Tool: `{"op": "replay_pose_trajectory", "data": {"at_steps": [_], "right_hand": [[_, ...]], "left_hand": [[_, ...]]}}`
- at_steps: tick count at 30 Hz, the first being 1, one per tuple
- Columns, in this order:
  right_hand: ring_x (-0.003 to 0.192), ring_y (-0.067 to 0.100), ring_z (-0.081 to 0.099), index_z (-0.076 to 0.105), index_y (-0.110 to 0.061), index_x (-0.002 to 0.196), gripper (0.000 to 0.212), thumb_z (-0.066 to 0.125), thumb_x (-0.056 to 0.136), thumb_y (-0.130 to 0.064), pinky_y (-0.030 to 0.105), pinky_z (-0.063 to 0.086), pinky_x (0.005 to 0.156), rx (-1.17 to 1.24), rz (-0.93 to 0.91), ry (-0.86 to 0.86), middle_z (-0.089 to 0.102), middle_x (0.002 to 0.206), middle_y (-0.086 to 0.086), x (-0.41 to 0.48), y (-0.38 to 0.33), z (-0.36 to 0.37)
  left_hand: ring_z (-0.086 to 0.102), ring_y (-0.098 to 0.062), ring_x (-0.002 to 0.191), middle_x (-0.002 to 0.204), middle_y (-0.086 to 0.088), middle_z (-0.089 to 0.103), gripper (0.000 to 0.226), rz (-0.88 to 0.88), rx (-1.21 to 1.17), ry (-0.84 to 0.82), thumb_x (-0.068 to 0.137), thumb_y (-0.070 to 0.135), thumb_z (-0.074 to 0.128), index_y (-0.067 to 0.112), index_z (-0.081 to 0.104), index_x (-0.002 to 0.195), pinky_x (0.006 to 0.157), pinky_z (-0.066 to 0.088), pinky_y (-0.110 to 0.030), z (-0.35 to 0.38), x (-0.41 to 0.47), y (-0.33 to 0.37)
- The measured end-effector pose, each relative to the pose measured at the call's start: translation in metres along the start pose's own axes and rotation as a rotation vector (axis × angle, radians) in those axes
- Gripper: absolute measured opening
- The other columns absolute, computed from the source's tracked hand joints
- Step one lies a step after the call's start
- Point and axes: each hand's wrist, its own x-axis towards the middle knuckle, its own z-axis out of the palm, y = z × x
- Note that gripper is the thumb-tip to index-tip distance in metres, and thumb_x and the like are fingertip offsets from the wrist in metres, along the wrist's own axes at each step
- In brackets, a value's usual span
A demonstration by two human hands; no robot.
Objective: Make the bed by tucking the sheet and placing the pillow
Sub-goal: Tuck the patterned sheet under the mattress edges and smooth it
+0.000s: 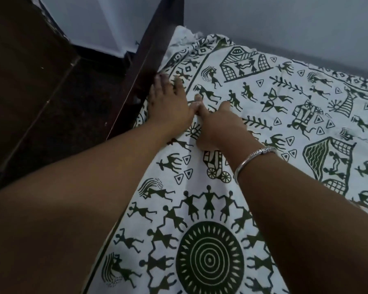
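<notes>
A white sheet (263, 115) printed with dark green figures, huts and a round sun motif covers the bed. My left hand (168, 102) lies flat on it with fingers spread, its fingertips at the sheet's left edge against the dark wooden bed frame (140, 66). Beside it my right hand (219, 126), a silver bangle on its wrist, presses the sheet; its thumb meets my left thumb and its other fingers are hidden. At the far corner the sheet is bunched and a bit of pale mattress (182, 37) shows. No pillow is in view.
A grey wall (285, 24) runs along the bed's far side. Dark floor (40, 92) lies to the left of the frame, with a dark skirting under a pale wall (87, 20) at the back left.
</notes>
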Motion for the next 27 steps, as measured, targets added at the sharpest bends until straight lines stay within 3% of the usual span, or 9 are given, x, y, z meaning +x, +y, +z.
{"op": "replay_pose_trajectory", "data": {"at_steps": [3, 9, 11, 13, 16, 18, 21, 24, 27], "right_hand": [[0.121, 0.043, 0.042, -0.004, -0.046, 0.145, 0.1, 0.065, 0.074, -0.035, 0.06, 0.039, 0.099, -0.013, -0.015, 0.029, 0.014, 0.139, 0.017, 0.005, 0.0, 0.004], [0.122, 0.043, 0.041, -0.021, -0.052, 0.139, 0.115, 0.068, 0.07, -0.028, 0.059, 0.042, 0.097, 0.043, 0.0, 0.027, 0.012, 0.141, 0.018, 0.015, -0.002, 0.002], [0.125, 0.043, 0.038, -0.02, -0.053, 0.139, 0.115, 0.069, 0.07, -0.026, 0.06, 0.04, 0.099, 0.076, -0.005, 0.034, 0.009, 0.145, 0.018, 0.015, 0.0, 0.002], [0.125, 0.043, 0.04, -0.02, -0.054, 0.138, 0.115, 0.068, 0.07, -0.024, 0.059, 0.038, 0.101, 0.108, -0.007, 0.045, 0.005, 0.148, 0.018, 0.013, 0.002, 0.004], [0.12, 0.042, 0.043, -0.022, -0.052, 0.138, 0.114, 0.066, 0.071, -0.025, 0.06, 0.035, 0.102, 0.103, -0.017, 0.081, 0.006, 0.148, 0.019, 0.009, 0.005, 0.01], [0.121, 0.044, 0.042, -0.023, -0.051, 0.138, 0.113, 0.066, 0.072, -0.028, 0.061, 0.034, 0.103, 0.091, -0.023, 0.106, 0.005, 0.149, 0.021, 0.01, 0.006, 0.015], [0.132, 0.049, 0.029, -0.025, -0.05, 0.138, 0.113, 0.066, 0.074, -0.031, 0.062, 0.027, 0.107, 0.091, -0.018, 0.126, -0.006, 0.153, 0.022, 0.012, 0.006, 0.022], [0.136, 0.05, 0.021, -0.024, -0.049, 0.139, 0.112, 0.067, 0.075, -0.03, 0.06, 0.023, 0.11, 0.092, -0.034, 0.142, -0.009, 0.154, 0.023, 0.008, 0.01, 0.024], [0.131, 0.05, 0.029, -0.02, -0.05, 0.14, 0.113, 0.068, 0.072, -0.03, 0.058, 0.035, 0.104, 0.072, -0.085, 0.135, -0.002, 0.152, 0.021, 0.004, 0.016, 0.017]], "left_hand": [[0.0, -0.031, 0.145, 0.159, -0.012, 0.0, 0.061, 0.277, 0.093, 0.074, 0.098, 0.034, 0.028, 0.01, 0.007, 0.15, 0.116, 0.0, -0.046, 0.01, -0.007, 0.003], [-0.013, -0.038, 0.142, 0.157, 0.004, -0.02, 0.083, 0.057, 0.035, -0.107, 0.088, 0.069, 0.021, 0.022, -0.009, 0.15, 0.112, 0.011, -0.056, 0.007, 0.012, -0.021], [-0.011, -0.039, 0.142, 0.157, 0.002, -0.02, 0.079, 0.04, 0.021, -0.099, 0.091, 0.065, 0.023, 0.022, -0.008, 0.15, 0.112, 0.013, -0.055, 0.006, 0.011, -0.02], [-0.007, -0.037, 0.143, 0.159, -0.005, -0.01, 0.067, 0.064, 0.025, -0.014, 0.099, 0.047, 0.028, 0.015, 0.001, 0.151, 0.114, 0.01, -0.05, 0.004, 0.007, -0.019], [0.007, -0.036, 0.144, 0.156, -0.016, 0.015, 0.053, 0.301, 0.143, 0.15, 0.095, 0.014, 0.035, 0.004, 0.023, 0.146, 0.116, 0.003, -0.043, 0.002, -0.003, -0.02], [0.009, -0.035, 0.144, 0.156, -0.014, 0.015, 0.056, 0.352, 0.206, 0.122, 0.097, 0.027, 0.034, 0.006, 0.019, 0.147, 0.116, 0.004, -0.045, 0.006, -0.012, -0.024], [-0.002, -0.034, 0.145, 0.159, -0.004, 0.0, 0.067, 0.206, 0.227, 0.006, 0.097, 0.052, 0.02, 0.015, 0.002, 0.151, 0.116, -0.001, -0.048, 0.011, -0.019, -0.03], [-0.001, -0.033, 0.145, 0.159, -0.007, 0.0, 0.065, 0.192, 0.24, 0.003, 0.099, 0.046, 0.023, 0.012, 0.003, 0.15, 0.117, -0.001, -0.045, 0.009, -0.021, -0.023], [0.009, -0.032, 0.144, 0.157, -0.014, 0.013, 0.057, 0.228, 0.221, 0.094, 0.101, 0.03, 0.035, 0.007, 0.015, 0.148, 0.117, 0.004, -0.043, 0.0, -0.032, -0.014]]}}
